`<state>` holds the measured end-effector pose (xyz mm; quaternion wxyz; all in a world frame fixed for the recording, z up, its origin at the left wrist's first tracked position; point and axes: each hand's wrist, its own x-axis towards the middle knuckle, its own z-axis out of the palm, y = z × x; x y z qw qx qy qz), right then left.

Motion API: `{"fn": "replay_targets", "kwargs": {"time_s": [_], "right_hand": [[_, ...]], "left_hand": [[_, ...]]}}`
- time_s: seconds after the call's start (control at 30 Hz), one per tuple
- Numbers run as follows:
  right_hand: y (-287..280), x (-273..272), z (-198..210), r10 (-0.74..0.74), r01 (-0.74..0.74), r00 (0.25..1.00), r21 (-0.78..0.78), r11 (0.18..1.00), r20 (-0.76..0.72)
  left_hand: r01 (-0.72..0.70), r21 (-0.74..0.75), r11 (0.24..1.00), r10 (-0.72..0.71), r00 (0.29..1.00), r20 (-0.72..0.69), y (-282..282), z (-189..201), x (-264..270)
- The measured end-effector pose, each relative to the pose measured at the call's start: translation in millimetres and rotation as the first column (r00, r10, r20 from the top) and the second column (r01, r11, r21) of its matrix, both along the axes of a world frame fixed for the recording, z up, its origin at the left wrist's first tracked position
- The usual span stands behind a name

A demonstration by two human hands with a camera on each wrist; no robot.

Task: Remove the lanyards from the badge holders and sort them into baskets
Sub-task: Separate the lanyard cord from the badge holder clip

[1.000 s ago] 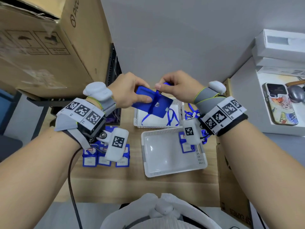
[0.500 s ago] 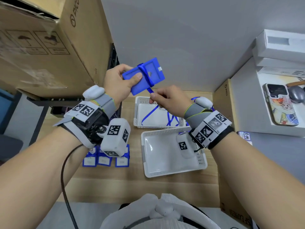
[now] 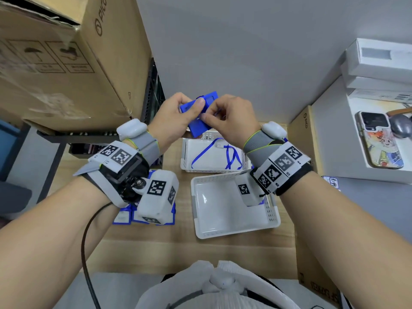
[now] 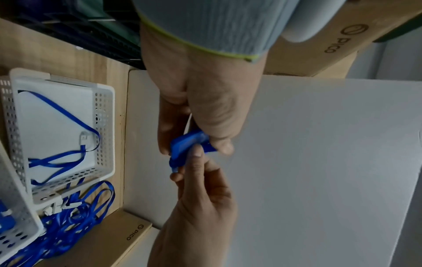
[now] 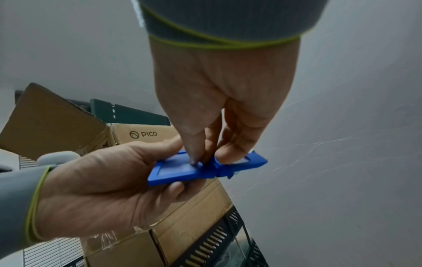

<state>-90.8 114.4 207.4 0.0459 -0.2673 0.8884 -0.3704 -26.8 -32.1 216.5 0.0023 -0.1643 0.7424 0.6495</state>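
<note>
The person holds a blue badge holder [image 3: 199, 117] in the air above the far white basket [image 3: 184, 152], in front of the grey wall. The left hand [image 3: 176, 119] grips the holder by its near end, thumb on the top face and fingers curled beneath, as the right wrist view shows. The right hand [image 3: 231, 121] pinches the blue lanyard [image 5: 218, 166] with thumb and forefinger where the strap wraps across the holder's middle. The clip itself is not clearly visible (blur and the fingertips hide it), so whether it is already released cannot be told.

Probable faults from this state:

1. Strap snag. The lanyard appears looped round the holder body. A pull made before the loop is slid off the end would likely tighten it and twist the holder out of the left hand's grip.
2. Dropped holder. The left hand covers only one end; a hard tug toward the right could lever the free end down. The holder would then fall into the far white basket, which already contains loose blue lanyards [image 3: 214, 155], and mix the sorted items.
3. Wrong bin. The near white basket [image 3: 234, 231] adjoins the far one, so a careless release could land the part in the wrong container.
4. Tangling. A heap of lanyards [image 4: 68, 222] lies just beside the baskets; a trailing strap could catch it
</note>
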Motion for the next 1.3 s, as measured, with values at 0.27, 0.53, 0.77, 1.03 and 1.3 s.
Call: {"fn": "replay_targets", "kwargs": {"time_s": [0.27,0.53,0.77,1.03,1.3], "right_hand": [[1,-4,0,-0.012,0.039,0.985,-0.158,0.987,0.171],[-1,-7,1,-0.033,0.027,0.985,0.042,0.999,0.166],[1,-1,1,0.094,-0.068,0.965,-0.111,0.991,0.244],[6,-3,9,0.24,-0.129,0.896,-0.296,0.946,0.374],[-2,-1,13,-0.067,0.088,0.973,-0.083,0.993,0.222]], "left_hand": [[-0.036,-0.073,0.997,0.033,0.999,-0.034,-5,-4,-4],[-0.063,-0.127,0.99,0.059,0.998,-0.038,-5,-5,-5],[-0.108,-0.134,0.985,0.107,0.994,-0.018,-12,-6,-6],[-0.173,-0.111,0.979,0.17,0.985,-0.033,-11,-9,-5],[-0.163,-0.154,0.975,0.152,0.985,-0.084,-10,-12,-6]]}}
